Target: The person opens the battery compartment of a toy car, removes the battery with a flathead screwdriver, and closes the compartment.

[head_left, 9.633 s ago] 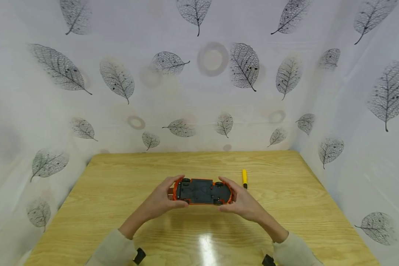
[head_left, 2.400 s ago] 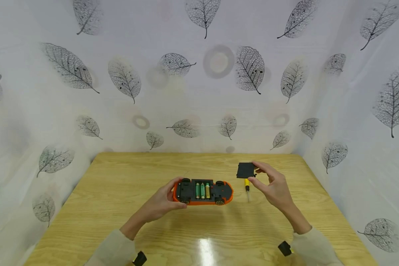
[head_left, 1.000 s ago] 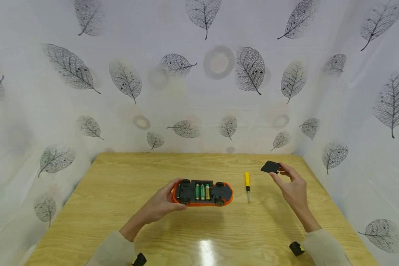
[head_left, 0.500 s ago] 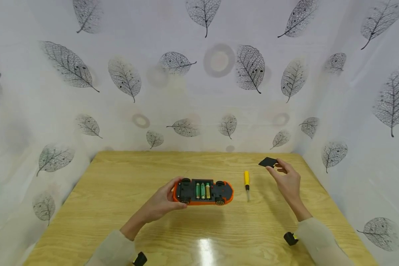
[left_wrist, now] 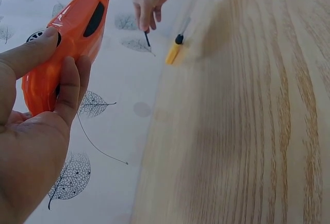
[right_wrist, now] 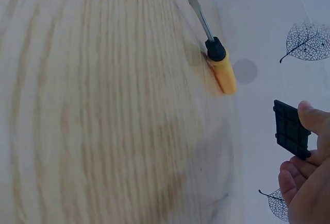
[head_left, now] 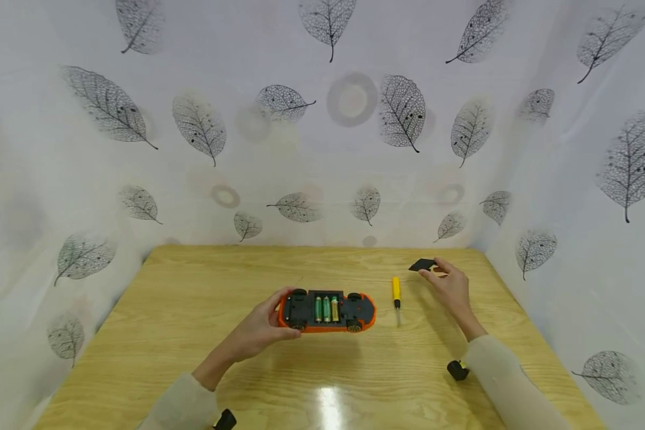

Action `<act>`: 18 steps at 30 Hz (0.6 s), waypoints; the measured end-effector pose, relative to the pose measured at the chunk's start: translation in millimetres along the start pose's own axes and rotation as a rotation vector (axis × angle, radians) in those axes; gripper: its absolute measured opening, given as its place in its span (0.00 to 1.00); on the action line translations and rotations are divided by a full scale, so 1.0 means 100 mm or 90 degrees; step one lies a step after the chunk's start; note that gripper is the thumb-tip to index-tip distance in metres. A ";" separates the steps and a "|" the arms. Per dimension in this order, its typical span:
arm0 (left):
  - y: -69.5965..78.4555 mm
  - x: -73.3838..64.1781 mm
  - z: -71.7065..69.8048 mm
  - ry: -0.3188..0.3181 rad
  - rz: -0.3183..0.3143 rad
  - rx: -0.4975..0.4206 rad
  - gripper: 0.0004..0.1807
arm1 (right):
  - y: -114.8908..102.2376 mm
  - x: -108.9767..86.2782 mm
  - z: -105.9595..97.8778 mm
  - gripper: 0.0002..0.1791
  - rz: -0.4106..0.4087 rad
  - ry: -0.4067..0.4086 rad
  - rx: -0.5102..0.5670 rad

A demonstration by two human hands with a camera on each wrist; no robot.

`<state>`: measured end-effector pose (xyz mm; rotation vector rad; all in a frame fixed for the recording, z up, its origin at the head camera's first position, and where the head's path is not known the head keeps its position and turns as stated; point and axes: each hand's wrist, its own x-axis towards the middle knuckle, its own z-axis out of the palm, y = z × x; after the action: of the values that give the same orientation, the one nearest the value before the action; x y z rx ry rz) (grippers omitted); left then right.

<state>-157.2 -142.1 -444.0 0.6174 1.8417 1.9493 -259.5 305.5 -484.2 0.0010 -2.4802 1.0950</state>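
An orange toy car (head_left: 301,310) is held by its rear end in my left hand (head_left: 258,325), underside facing me. Its battery compartment shows several batteries (head_left: 326,309), green and gold, side by side. In the left wrist view the car's orange body (left_wrist: 72,23) lies between thumb and fingers. My right hand (head_left: 454,291) pinches a black battery cover (head_left: 421,264) by one edge, above the table's back right. The ribbed inner face of the cover (right_wrist: 291,128) shows in the right wrist view. A thin wire (left_wrist: 95,147) hangs below the car in the left wrist view.
A flat-bladed screwdriver (head_left: 396,292) with a yellow handle lies on the wooden table (head_left: 193,280), between the car and my right hand. A white leaf-patterned curtain (head_left: 301,155) stands behind the table and along both sides.
Over the earlier frames the battery cover came off the car and my right hand carried it right, past the screwdriver. In the last half second it shifts slightly left. My left hand stays put.
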 end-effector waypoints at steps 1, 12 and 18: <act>0.00 0.00 0.00 0.000 -0.001 -0.002 0.48 | 0.02 0.02 0.02 0.34 0.005 -0.003 -0.005; 0.01 0.00 0.00 0.002 -0.002 -0.011 0.49 | 0.11 0.07 0.12 0.36 0.051 -0.020 -0.005; 0.01 0.00 0.00 0.000 -0.008 -0.003 0.49 | 0.16 0.05 0.13 0.37 0.065 -0.044 0.001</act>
<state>-157.4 -142.6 -442.7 0.6026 1.8358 1.9456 -272.0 307.9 -501.0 -0.0889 -2.5655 1.1573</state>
